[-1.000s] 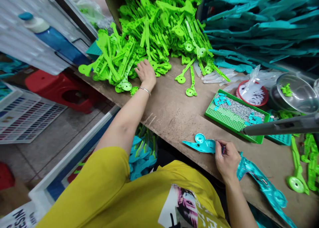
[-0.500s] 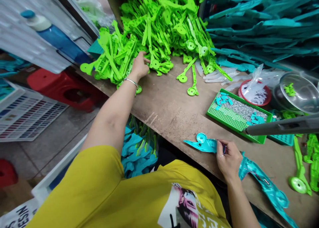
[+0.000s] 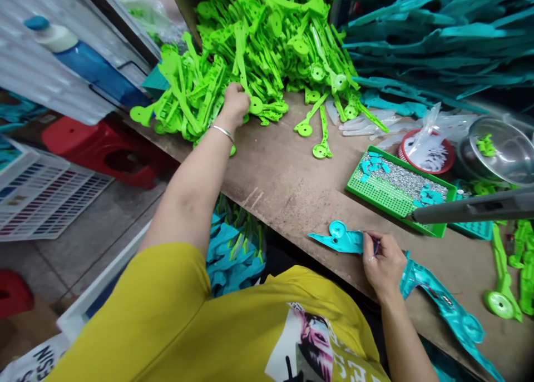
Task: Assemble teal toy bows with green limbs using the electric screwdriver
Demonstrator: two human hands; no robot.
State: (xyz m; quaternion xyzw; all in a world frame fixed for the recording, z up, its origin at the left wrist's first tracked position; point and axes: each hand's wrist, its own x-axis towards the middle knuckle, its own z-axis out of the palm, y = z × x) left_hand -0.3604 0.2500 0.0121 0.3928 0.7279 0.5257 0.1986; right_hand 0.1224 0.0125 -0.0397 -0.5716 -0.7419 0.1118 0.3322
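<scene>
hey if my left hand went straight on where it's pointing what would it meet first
Most likely the green plastic parts heaped right ahead of the left hand; whether they already touch is unclear.

The left hand [image 3: 236, 103] hides its fingertips at the green plastic parts [image 3: 271, 48], so its grip cannot be told. The right edge cuts off the grey tool [image 3: 479, 208].

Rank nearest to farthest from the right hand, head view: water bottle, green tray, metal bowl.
1. Green tray: just beyond the right hand.
2. Metal bowl: past the tray, right side.
3. Water bottle: upper left of the picture.
</scene>
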